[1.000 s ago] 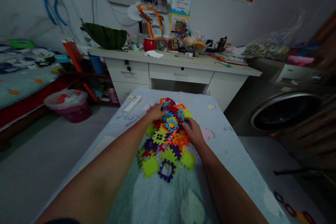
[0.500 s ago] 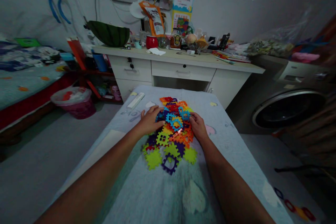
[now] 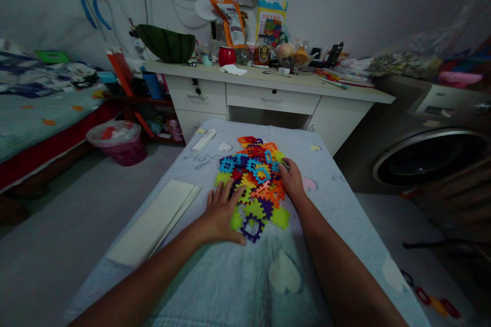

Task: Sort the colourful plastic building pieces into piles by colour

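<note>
A heap of colourful plastic interlocking tiles (image 3: 256, 176) lies on a cloth-covered table (image 3: 307, 286). Several tiles have toothed edges, some with window-like cutouts. My left hand (image 3: 221, 214) is spread at the near left side of the heap, its fingertips over a lime-green window tile (image 3: 242, 194). Its thumb points toward a purple frame tile (image 3: 252, 228) at the near edge. Against the right side of the heap rests my right hand (image 3: 293, 183), fingers slightly bent and thumb apart, with no tile visibly held. Light-blue tiles (image 3: 227, 164) show at the heap's left.
A folded pale sheet (image 3: 157, 222) and a white remote (image 3: 204, 140) lie on the table's left. Beyond stands a white desk (image 3: 268, 84) with jars and a bag. A pink bin (image 3: 118, 145) is on the floor at left, a washing machine (image 3: 418, 138) at right.
My left hand has moved down and toward me along the heap's left side, uncovering light-blue tiles. My right hand stays at the right side. The view has shifted slightly.
</note>
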Available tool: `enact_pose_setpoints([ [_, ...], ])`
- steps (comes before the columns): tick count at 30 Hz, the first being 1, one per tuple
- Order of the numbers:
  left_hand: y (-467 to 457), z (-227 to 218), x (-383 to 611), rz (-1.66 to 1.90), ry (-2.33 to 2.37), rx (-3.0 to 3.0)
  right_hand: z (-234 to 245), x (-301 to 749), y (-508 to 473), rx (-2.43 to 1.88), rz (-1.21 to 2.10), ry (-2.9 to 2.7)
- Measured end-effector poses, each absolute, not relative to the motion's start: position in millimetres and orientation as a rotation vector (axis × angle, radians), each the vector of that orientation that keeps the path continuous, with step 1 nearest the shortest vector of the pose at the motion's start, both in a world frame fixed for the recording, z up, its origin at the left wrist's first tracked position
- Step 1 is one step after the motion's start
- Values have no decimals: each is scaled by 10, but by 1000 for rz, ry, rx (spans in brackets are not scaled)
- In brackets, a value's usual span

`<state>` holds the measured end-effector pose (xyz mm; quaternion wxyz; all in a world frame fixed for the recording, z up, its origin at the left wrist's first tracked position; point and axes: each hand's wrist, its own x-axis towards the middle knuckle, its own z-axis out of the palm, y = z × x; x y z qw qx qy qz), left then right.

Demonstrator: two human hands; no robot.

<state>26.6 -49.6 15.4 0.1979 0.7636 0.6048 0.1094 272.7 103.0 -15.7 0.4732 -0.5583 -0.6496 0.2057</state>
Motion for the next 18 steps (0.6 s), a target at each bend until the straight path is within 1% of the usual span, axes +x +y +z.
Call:
enact_pose_setpoints([
  [4,-386,-20,384,551,1810,2193,-139,2658,987,-1299,581,-1655],
  [7,-258,-78,402,709,1802,2215,-99,2578,930,-1226,660,-1703],
  [13,75,47,374,879,1872,2106,4,2528,844,-1134,771,-1717],
  [15,167,92,367,921,1943,2056,7,2558,854,-1119,747,-1686],
  [18,233,78,346,1000,1996,1993,-12,2624,911,-1160,623,-1640],
])
